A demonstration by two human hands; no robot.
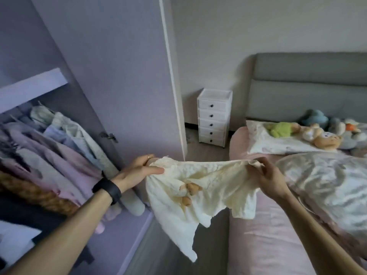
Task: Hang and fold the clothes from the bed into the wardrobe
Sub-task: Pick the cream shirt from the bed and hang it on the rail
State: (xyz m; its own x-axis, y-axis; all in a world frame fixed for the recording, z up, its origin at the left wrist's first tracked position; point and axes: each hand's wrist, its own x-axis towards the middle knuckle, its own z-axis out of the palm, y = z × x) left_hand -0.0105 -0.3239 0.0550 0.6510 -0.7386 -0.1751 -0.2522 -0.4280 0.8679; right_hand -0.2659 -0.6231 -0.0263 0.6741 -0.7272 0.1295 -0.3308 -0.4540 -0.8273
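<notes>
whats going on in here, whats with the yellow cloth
A person holds a pale yellow garment with a bear print stretched between both hands. The left hand grips one end and the right hand pinches the other. It hangs in the air between the open wardrobe, where clothes hang, and the bed, not yet folded or hung.

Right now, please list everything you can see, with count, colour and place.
top: one, cream with bear print, held up at centre
wardrobe: one, lilac, left, door open
hung clothes: several, pastel, inside wardrobe
drawers: one unit, white, by far wall
bed: one, pink sheet, right
headboard: one, grey, far right
pillow: one, cream, at bed's head
toys: several, mixed colours, on and near pillow
quilt: one, pale, on bed
watch: one, black, left wrist
left hand: grips top's left end
right hand: grips top's right end
</notes>
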